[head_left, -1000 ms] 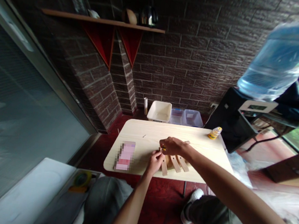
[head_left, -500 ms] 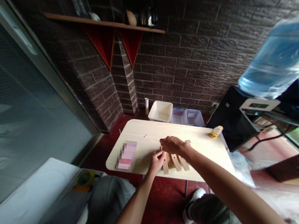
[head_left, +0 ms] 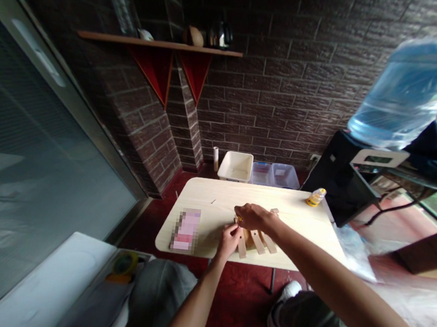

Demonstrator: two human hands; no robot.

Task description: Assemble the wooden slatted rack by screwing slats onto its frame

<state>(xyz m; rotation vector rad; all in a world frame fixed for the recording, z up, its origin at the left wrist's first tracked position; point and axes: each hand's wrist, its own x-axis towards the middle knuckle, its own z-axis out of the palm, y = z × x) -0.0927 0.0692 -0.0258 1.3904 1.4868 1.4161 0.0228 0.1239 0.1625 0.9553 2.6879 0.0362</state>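
Yellow small object (head_left: 239, 219), more exposed than half a second ago, right hand (head_left: 251, 216) curled round it, left hand (head_left: 229, 237) bunched just below, its grip too small to make out, flat tan wooden strips (head_left: 242, 246) right of the left fingertips, on the pale wood-toned table (head_left: 200, 193)

We count two hands: one left hand (head_left: 228, 241) and one right hand (head_left: 252, 217); we see at least three wooden strips (head_left: 241, 246), our arm covering part of the group; one tabletop (head_left: 295, 209); one small bottle (head_left: 315, 197); one cream tub (head_left: 234, 174); two clear bins (head_left: 285, 177); one tube (head_left: 216, 159); one shelf (head_left: 160, 44); two red brackets (head_left: 193, 72); one kettle (head_left: 223, 35); one big water jug (head_left: 395, 93); one white shoe (head_left: 290, 289).
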